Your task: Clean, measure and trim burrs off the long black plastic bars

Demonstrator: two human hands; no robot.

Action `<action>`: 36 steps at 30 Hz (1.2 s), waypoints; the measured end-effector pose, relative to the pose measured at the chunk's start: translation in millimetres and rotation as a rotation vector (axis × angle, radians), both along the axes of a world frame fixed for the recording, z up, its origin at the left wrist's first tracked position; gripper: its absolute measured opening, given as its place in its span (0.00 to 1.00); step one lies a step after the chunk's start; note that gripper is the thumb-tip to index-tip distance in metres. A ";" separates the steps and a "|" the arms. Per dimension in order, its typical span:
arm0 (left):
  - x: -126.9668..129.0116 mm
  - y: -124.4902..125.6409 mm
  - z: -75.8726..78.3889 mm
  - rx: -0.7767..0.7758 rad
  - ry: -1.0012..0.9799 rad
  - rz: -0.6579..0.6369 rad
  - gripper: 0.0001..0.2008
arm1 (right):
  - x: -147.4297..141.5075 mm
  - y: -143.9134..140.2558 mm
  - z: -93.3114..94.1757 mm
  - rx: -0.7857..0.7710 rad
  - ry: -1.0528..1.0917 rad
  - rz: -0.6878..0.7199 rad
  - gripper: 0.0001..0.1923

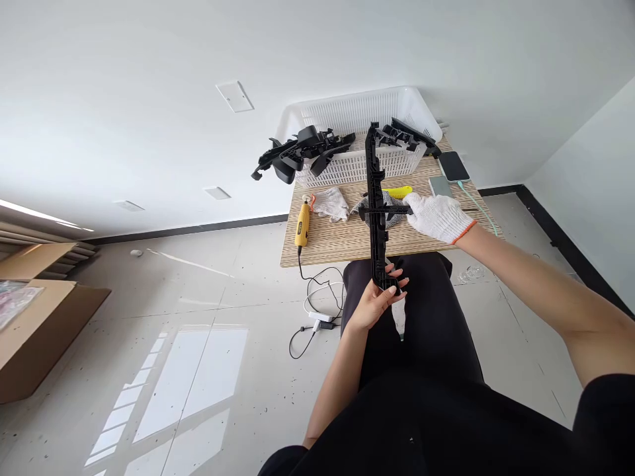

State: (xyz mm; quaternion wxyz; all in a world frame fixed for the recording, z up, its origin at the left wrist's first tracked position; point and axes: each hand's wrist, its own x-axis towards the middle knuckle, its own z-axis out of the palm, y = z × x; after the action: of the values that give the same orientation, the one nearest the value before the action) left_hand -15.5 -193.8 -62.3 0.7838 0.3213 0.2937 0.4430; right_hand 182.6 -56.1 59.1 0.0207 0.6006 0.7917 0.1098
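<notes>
Over your lap, at the near edge of the worktop (347, 241), your bare left hand (377, 301) has its fingers closed around the near end of a long black plastic part (376, 198). Its long axis runs straight away from you, the far end reaching the white basket (357, 112). Your gloved right hand (439, 217) sits to the right of the part's middle, fingers pinched on a thin dark tool (384, 210) laid crosswise against it. A yellow rotary tool (301, 225) lies well left.
</notes>
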 end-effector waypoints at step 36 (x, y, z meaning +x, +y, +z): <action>-0.9 0.5 1.5 -0.001 0.049 -0.030 0.35 | 1.1 -18.0 0.1 0.093 0.069 -0.057 0.33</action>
State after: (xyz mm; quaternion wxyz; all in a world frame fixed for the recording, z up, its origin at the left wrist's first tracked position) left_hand -16.4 -193.3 -60.8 0.7831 0.3360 0.3080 0.4230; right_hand 183.7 -74.1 59.2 -0.0313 0.6267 0.7685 0.1252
